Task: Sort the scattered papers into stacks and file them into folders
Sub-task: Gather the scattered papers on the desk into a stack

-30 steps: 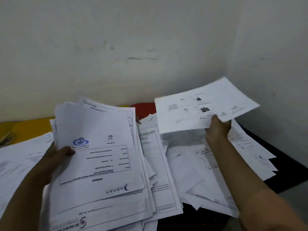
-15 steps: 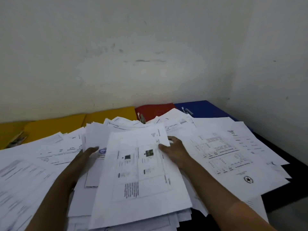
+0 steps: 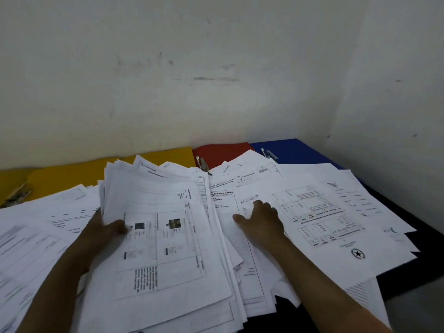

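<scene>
The sorting looks barely begun, and nothing has been filed. At the far left, loose papers (image 3: 36, 239) lie spread on the table. The left hand (image 3: 105, 233) grips one gathered stack (image 3: 163, 248), thumb on its top sheet. The right hand (image 3: 262, 222) rests with relaxed fingers on the scattered sheets (image 3: 324, 219) beside it. Along the wall lie four folders: two yellow folders (image 3: 72, 171), one red folder (image 3: 221, 152) and one blue folder (image 3: 293, 150), each partly covered by paper. The sheets are too many and too overlapped to count.
</scene>
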